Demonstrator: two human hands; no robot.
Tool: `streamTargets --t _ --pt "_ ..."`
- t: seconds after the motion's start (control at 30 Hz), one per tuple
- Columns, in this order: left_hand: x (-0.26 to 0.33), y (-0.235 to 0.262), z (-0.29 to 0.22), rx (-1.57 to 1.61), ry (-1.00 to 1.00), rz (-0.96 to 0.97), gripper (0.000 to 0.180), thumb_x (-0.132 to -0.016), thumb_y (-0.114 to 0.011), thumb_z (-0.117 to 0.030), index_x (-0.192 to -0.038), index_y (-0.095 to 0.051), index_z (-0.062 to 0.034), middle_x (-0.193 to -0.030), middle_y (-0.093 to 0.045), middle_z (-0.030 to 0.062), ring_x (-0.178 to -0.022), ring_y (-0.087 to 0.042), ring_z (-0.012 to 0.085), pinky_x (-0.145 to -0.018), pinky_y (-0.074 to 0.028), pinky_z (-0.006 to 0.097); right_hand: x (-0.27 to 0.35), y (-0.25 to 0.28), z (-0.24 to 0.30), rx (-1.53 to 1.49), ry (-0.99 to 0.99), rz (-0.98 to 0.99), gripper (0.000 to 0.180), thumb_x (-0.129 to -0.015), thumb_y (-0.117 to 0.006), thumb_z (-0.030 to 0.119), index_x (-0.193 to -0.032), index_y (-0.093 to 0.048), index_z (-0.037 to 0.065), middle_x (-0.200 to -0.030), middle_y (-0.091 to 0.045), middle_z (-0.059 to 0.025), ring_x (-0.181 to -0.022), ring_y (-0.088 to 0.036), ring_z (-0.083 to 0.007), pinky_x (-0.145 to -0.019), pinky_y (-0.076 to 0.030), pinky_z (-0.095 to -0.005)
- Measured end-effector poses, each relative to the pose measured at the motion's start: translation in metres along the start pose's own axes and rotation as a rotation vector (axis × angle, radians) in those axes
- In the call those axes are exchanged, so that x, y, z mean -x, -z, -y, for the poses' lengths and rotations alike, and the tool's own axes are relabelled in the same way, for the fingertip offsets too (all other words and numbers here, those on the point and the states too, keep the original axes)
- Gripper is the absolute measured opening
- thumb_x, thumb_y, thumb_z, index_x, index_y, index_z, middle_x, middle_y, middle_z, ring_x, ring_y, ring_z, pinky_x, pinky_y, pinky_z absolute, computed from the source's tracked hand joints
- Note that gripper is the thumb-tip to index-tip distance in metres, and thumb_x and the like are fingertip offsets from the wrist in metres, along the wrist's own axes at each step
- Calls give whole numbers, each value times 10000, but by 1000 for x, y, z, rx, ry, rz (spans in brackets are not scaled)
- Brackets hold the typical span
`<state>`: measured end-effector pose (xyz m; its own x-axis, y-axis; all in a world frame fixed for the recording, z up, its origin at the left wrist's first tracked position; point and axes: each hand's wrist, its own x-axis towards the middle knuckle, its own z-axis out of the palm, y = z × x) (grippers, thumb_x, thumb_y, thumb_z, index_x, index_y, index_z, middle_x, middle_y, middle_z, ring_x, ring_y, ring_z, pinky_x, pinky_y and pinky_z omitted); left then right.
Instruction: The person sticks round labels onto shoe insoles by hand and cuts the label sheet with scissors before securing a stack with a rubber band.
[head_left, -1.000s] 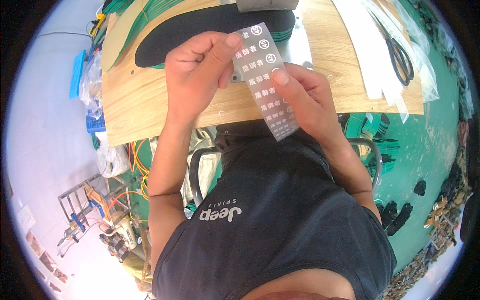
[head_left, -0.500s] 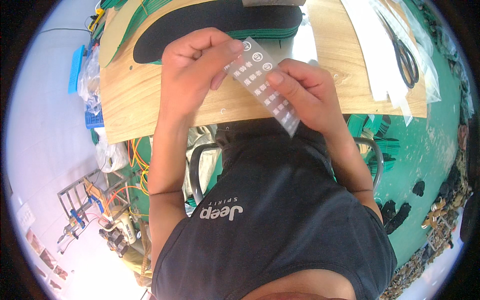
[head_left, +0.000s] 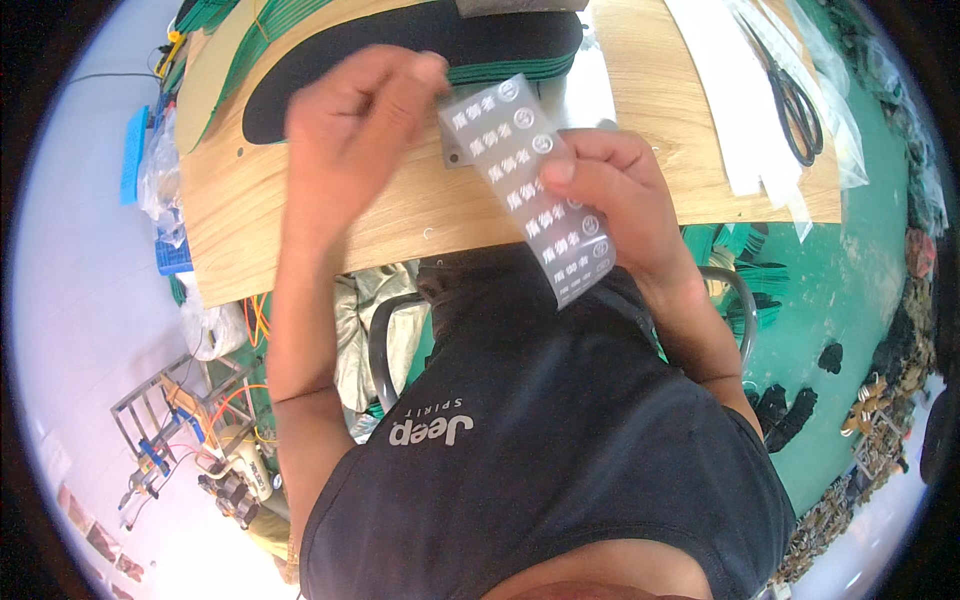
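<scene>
Right hand (head_left: 610, 195) clamped on grey label strip (head_left: 535, 185), white printed rows, left hand (head_left: 355, 120) pinching its top

I'm looking down into a small shoemaking workshop: a wooden bench (head_left: 420, 200) carries a black insole (head_left: 420, 50) stacked on green-edged ones, scissors (head_left: 797, 105) and white strips (head_left: 730, 110), while the green floor (head_left: 850, 290) is littered with dark offcuts (head_left: 790, 415) and wired tools (head_left: 190, 440) stand beside the bench
</scene>
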<state>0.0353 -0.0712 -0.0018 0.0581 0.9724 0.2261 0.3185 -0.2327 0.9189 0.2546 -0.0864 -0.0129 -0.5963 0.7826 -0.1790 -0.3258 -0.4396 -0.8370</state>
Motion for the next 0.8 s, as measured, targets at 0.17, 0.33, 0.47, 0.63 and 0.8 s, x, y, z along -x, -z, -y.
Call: streamTargets --t 0.17,0.33,0.47,0.63,0.8 --pt "-45 56 13 -675 -478 139 470 -744 -722 -205 -1163 -586 -43 -1177 -575 94 -1047 -552 234 -899 -424 310 -12 11 8 -76 -32 -189 168 -853 -560 142 -826 -632 -8 -695 -622 -41 -547 -565 -76 -477 -439 -203" --pt "-68 56 34 -793 -426 318 642 -656 -774 -340 -1179 -566 -29 -1125 -594 161 -1058 -552 324 -918 -422 365 -28 6 17 -49 1 -410 169 -845 -561 141 -815 -624 -13 -715 -624 -59 -567 -583 -98 -496 -462 -220" --pt "-67 54 39 -763 -268 384 677 -653 -770 -301 -1247 -529 -83 -1153 -589 135 -1058 -560 291 -936 -416 350 -43 18 18 -84 -24 -387 173 -843 -568 135 -817 -618 -28 -736 -629 -67 -591 -598 -108 -515 -480 -234" --pt "-67 52 41 -742 -281 359 674 -663 -766 -277 -1256 -516 -74 -1137 -593 155 -1062 -561 302 -939 -416 355 -50 21 13 -70 -23 -415 168 -842 -573 128 -817 -617 -32 -750 -633 -75 -602 -605 -112 -521 -484 -235" --pt "-67 46 32 -767 -389 347 702 -649 -766 -264 -1268 -500 -70 -1145 -584 164 -1088 -547 307 -953 -404 368 -54 20 14 -97 -20 -380 162 -840 -579 127 -807 -618 -27 -736 -630 -66 -593 -603 -110 -517 -481 -234"
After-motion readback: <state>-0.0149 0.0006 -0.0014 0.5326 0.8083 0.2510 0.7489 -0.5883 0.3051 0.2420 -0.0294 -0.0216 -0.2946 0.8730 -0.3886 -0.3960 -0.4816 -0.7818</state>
